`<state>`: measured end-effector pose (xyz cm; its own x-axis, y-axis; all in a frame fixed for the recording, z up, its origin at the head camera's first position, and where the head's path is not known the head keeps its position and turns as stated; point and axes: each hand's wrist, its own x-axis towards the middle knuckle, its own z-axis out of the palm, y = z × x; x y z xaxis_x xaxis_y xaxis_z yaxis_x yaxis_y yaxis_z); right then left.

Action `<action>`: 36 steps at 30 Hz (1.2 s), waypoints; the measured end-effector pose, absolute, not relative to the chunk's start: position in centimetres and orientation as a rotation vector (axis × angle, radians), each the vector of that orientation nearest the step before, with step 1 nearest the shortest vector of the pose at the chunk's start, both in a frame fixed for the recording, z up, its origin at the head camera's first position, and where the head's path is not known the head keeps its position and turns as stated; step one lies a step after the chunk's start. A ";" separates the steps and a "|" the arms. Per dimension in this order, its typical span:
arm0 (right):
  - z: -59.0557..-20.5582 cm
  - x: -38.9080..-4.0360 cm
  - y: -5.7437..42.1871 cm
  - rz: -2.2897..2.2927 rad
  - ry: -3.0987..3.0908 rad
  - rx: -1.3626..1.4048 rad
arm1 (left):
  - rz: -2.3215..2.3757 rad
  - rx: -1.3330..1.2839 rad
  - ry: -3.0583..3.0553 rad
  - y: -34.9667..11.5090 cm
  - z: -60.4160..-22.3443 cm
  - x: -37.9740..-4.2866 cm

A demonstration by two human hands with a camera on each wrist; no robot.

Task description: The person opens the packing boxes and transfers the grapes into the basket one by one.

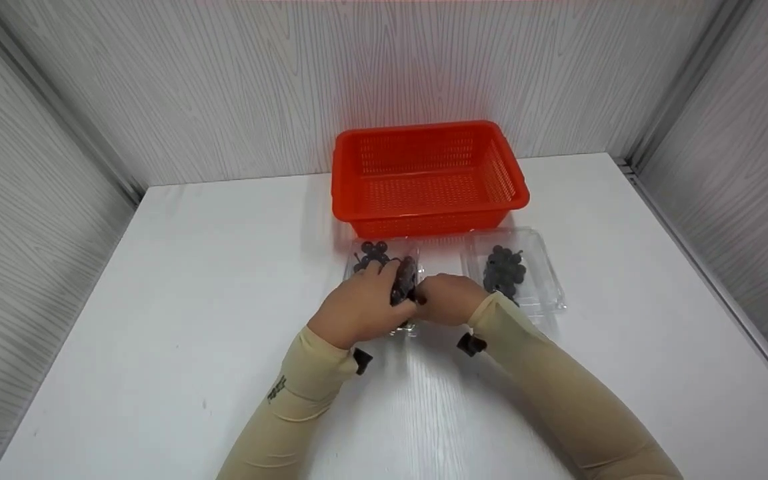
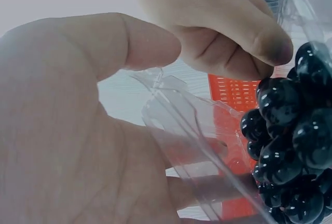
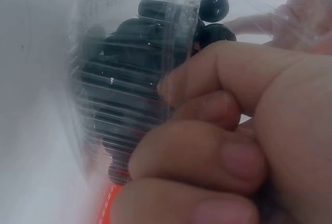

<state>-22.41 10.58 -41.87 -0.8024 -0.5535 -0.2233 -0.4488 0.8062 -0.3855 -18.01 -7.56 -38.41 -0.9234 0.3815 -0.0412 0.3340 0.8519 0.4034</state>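
Between the hands is a clear plastic box (image 3: 98,125) with dark grapes (image 2: 290,151) in it. My left hand (image 1: 363,308) holds the box's clear flap (image 2: 194,141); the left wrist view shows its thumb at one corner and fingers behind the plastic. From the other side my right hand (image 1: 449,299) pinches the box rim close to the grapes, its fingers curled in the right wrist view. More dark grapes (image 1: 375,251) show just beyond the left fingers. Hands partly cover the box in the head view.
Behind the hands stands a red plastic basket (image 1: 427,217) with mesh sides. A second clear plastic box (image 1: 545,267), holding a bunch of dark grapes (image 1: 504,272), lies right of the right hand. White panels (image 1: 224,87) enclose the white table (image 1: 191,300) at back and sides.
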 end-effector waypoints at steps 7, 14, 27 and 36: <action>-42.1 -22.3 10.7 -0.463 2.669 -0.724 | 0.628 0.535 2.882 -7.6 -38.4 -18.1; -42.3 -22.4 10.7 -0.467 2.665 -0.700 | 0.640 0.556 2.863 -7.9 -38.2 -18.0; -42.1 -22.6 10.9 -0.455 2.691 -0.656 | 0.660 0.549 2.821 -8.7 -38.2 -18.4; -42.1 -22.7 10.7 -0.402 2.708 -0.633 | 0.582 0.538 2.861 -8.5 -38.4 -18.3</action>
<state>-22.65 10.68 -42.11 -0.8468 -0.4689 -0.2511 -0.3756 0.8614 -0.3418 -18.31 -8.49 -38.38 -0.9199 0.3803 -0.0958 0.3126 0.8586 0.4064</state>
